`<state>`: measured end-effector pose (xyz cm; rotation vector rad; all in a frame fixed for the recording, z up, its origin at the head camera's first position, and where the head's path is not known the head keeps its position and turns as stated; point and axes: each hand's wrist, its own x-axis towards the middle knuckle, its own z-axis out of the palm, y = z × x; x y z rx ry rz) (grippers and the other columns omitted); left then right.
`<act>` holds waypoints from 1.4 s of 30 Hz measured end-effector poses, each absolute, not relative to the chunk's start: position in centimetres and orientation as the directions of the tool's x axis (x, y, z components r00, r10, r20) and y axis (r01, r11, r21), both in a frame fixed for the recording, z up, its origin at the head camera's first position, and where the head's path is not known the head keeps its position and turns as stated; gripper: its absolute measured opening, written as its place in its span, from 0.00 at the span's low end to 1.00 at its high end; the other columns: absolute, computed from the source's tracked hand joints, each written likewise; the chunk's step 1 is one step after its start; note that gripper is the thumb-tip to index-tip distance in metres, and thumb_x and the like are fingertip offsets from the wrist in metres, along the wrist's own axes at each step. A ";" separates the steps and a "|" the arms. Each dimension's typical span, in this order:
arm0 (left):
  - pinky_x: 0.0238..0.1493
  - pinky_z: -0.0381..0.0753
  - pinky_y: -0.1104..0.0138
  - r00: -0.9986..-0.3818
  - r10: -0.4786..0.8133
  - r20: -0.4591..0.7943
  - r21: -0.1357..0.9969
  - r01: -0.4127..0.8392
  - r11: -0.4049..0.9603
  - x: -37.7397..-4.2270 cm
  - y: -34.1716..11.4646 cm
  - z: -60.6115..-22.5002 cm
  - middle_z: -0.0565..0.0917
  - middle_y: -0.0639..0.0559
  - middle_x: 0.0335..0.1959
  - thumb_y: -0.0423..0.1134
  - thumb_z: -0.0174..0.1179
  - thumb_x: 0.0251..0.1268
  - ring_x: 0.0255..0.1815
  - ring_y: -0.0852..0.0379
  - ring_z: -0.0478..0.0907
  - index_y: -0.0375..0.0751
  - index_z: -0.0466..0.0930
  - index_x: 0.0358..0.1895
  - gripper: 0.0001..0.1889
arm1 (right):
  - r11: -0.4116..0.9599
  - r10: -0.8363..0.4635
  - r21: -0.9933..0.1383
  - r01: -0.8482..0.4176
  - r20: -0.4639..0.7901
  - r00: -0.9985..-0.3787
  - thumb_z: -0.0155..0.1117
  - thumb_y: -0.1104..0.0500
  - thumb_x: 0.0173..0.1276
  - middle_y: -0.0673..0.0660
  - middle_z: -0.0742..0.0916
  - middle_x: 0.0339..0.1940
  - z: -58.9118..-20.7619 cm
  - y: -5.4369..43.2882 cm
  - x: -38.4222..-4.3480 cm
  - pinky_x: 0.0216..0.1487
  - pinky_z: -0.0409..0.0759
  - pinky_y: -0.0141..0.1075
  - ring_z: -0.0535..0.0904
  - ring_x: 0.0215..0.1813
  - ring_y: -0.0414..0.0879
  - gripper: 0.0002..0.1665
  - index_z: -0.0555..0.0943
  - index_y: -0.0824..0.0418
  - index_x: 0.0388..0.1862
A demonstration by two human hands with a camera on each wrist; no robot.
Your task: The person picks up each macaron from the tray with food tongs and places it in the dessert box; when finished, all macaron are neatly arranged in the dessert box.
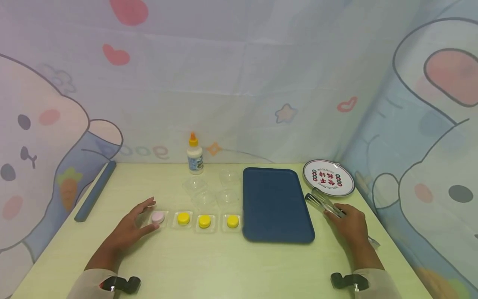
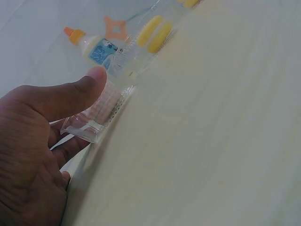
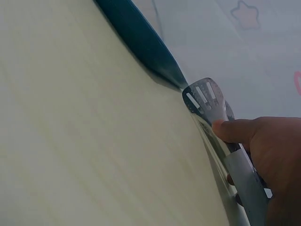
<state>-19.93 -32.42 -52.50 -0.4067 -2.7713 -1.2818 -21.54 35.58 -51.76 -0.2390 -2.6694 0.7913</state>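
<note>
Around a small clear plastic box with a pink macaron (image 1: 158, 216) is my left hand (image 1: 128, 228). Its thumb lies at the near side and the fingers reach past the far side. In the left wrist view the thumb (image 2: 75, 96) overlaps the box, with fingers behind the clear plastic. My right hand (image 1: 350, 222) grips metal food tongs (image 3: 247, 181) by the middle, their slotted heads pointing to the far left. Three yellow macarons, including the nearest one (image 1: 183, 218), sit in clear bases in a row right of the pink one.
Several clear plastic covers (image 1: 204, 200) stand behind the macarons. A blue tray (image 1: 276, 205) lies right of centre, with a printed plate (image 1: 328, 177) behind the tongs. A white glue bottle (image 1: 195, 160) stands at the back. Along the left edge lies a grey-blue bar (image 1: 96, 192).
</note>
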 end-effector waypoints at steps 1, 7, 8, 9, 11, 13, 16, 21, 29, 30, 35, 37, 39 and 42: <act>0.76 0.53 0.18 -0.964 0.212 0.163 0.739 0.261 0.621 -19.9 -32.4 -52.5 0.69 0.30 0.82 0.45 0.76 0.70 0.85 0.19 0.54 0.40 0.57 0.87 0.49 | 0.830 0.256 -0.554 0.065 0.273 -0.927 0.81 0.53 0.67 0.72 0.90 0.60 -51.8 35.6 -21.6 0.64 0.82 0.65 0.86 0.64 0.73 0.30 0.87 0.69 0.61; 0.75 0.55 0.18 -0.963 0.214 0.165 0.736 0.265 0.623 -19.8 -32.5 -52.6 0.69 0.30 0.82 0.44 0.75 0.71 0.85 0.19 0.57 0.39 0.57 0.87 0.48 | 0.828 0.254 -0.555 0.084 0.237 -0.938 0.81 0.51 0.69 0.72 0.90 0.62 -52.0 35.7 -21.6 0.63 0.82 0.65 0.85 0.65 0.73 0.31 0.87 0.69 0.63; 0.75 0.55 0.19 -0.962 0.215 0.168 0.734 0.268 0.624 -19.8 -32.5 -52.7 0.69 0.30 0.82 0.44 0.75 0.71 0.84 0.19 0.57 0.39 0.57 0.87 0.48 | 0.828 0.252 -0.555 0.084 0.235 -0.939 0.80 0.51 0.69 0.73 0.89 0.62 -51.9 35.7 -21.5 0.64 0.82 0.66 0.85 0.65 0.73 0.31 0.87 0.69 0.63; 0.75 0.55 0.19 -0.961 0.216 0.171 0.735 0.270 0.622 -19.9 -32.5 -52.7 0.69 0.30 0.82 0.43 0.75 0.71 0.84 0.19 0.57 0.39 0.57 0.87 0.48 | 0.827 0.251 -0.555 0.083 0.233 -0.940 0.80 0.51 0.69 0.73 0.89 0.62 -51.9 35.7 -21.5 0.64 0.82 0.66 0.85 0.66 0.73 0.31 0.86 0.69 0.63; 0.75 0.55 0.18 -0.962 0.215 0.171 0.737 0.269 0.620 -19.9 -32.5 -52.6 0.69 0.30 0.82 0.44 0.75 0.71 0.84 0.20 0.57 0.40 0.56 0.87 0.48 | 0.828 0.248 -0.554 0.081 0.232 -0.941 0.79 0.51 0.70 0.73 0.89 0.62 -51.8 35.7 -21.5 0.64 0.82 0.66 0.85 0.66 0.73 0.31 0.86 0.69 0.64; 0.74 0.56 0.18 -0.963 0.212 0.166 0.739 0.264 0.620 -19.9 -32.4 -52.6 0.68 0.30 0.82 0.45 0.75 0.71 0.84 0.20 0.58 0.42 0.56 0.88 0.49 | 0.830 0.245 -0.552 0.083 0.227 -0.943 0.79 0.50 0.70 0.73 0.89 0.63 -51.8 35.7 -21.5 0.64 0.82 0.66 0.85 0.66 0.74 0.31 0.86 0.69 0.64; 0.73 0.56 0.18 -0.966 0.207 0.153 0.744 0.250 0.620 -19.9 -32.3 -52.6 0.67 0.28 0.82 0.46 0.75 0.71 0.83 0.21 0.59 0.44 0.55 0.88 0.49 | 0.838 0.234 -0.539 0.086 0.213 -0.949 0.78 0.49 0.71 0.74 0.88 0.63 -51.7 35.9 -21.5 0.63 0.81 0.67 0.84 0.66 0.75 0.33 0.85 0.69 0.65; 0.73 0.60 0.20 -0.968 0.191 0.164 0.733 0.249 0.633 -19.8 -32.0 -52.2 0.63 0.28 0.83 0.46 0.73 0.74 0.81 0.22 0.62 0.41 0.54 0.88 0.48 | 0.858 0.209 -0.509 0.069 0.223 -0.952 0.78 0.47 0.72 0.74 0.87 0.65 -51.4 35.8 -21.4 0.64 0.81 0.68 0.82 0.68 0.75 0.35 0.83 0.70 0.67; 0.76 0.61 0.23 -0.960 0.122 0.253 0.722 0.271 0.637 -19.9 -30.9 -50.8 0.62 0.30 0.85 0.47 0.72 0.74 0.83 0.23 0.60 0.38 0.60 0.86 0.45 | 0.869 0.161 -0.487 -0.086 0.444 -0.881 0.78 0.54 0.70 0.73 0.91 0.56 -50.5 34.2 -21.6 0.58 0.82 0.67 0.88 0.57 0.72 0.27 0.87 0.71 0.61; 0.76 0.61 0.23 -0.961 0.118 0.252 0.722 0.268 0.638 -20.0 -30.5 -50.5 0.63 0.30 0.85 0.47 0.72 0.74 0.83 0.22 0.60 0.38 0.60 0.86 0.45 | 0.868 0.145 -0.482 -0.117 0.471 -0.870 0.79 0.55 0.69 0.73 0.91 0.55 -50.5 33.9 -21.8 0.58 0.82 0.67 0.88 0.56 0.71 0.26 0.87 0.70 0.59; 0.77 0.61 0.24 -0.959 0.143 0.245 0.717 0.279 0.638 -20.2 -28.6 -48.9 0.63 0.30 0.85 0.47 0.73 0.74 0.84 0.23 0.59 0.37 0.61 0.85 0.44 | 0.834 0.085 -0.507 -0.216 0.506 -0.858 0.81 0.58 0.67 0.70 0.92 0.51 -50.3 32.0 -22.7 0.54 0.84 0.65 0.89 0.54 0.69 0.23 0.89 0.69 0.56; 0.78 0.60 0.25 -0.952 0.161 0.259 0.704 0.301 0.643 -20.5 -27.8 -48.7 0.64 0.29 0.85 0.46 0.74 0.73 0.84 0.23 0.58 0.36 0.62 0.85 0.44 | 0.820 0.070 -0.524 -0.232 0.494 -0.867 0.82 0.58 0.67 0.70 0.93 0.52 -50.1 31.2 -22.9 0.54 0.84 0.64 0.90 0.54 0.68 0.23 0.89 0.68 0.57; 0.79 0.59 0.25 -0.948 0.178 0.264 0.694 0.315 0.647 -20.8 -27.2 -48.6 0.64 0.29 0.84 0.45 0.75 0.72 0.85 0.23 0.57 0.35 0.62 0.85 0.45 | 0.815 0.048 -0.521 -0.254 0.498 -0.866 0.82 0.58 0.66 0.69 0.93 0.53 -49.9 30.5 -23.1 0.57 0.84 0.65 0.90 0.55 0.69 0.23 0.90 0.69 0.56; 0.80 0.58 0.25 -0.945 0.199 0.260 0.674 0.325 0.663 -21.3 -26.2 -48.5 0.65 0.30 0.84 0.46 0.75 0.72 0.85 0.25 0.56 0.36 0.63 0.85 0.45 | 0.829 0.027 -0.489 -0.270 0.518 -0.855 0.82 0.57 0.66 0.68 0.93 0.53 -49.8 29.8 -23.6 0.60 0.82 0.67 0.89 0.58 0.69 0.22 0.90 0.68 0.54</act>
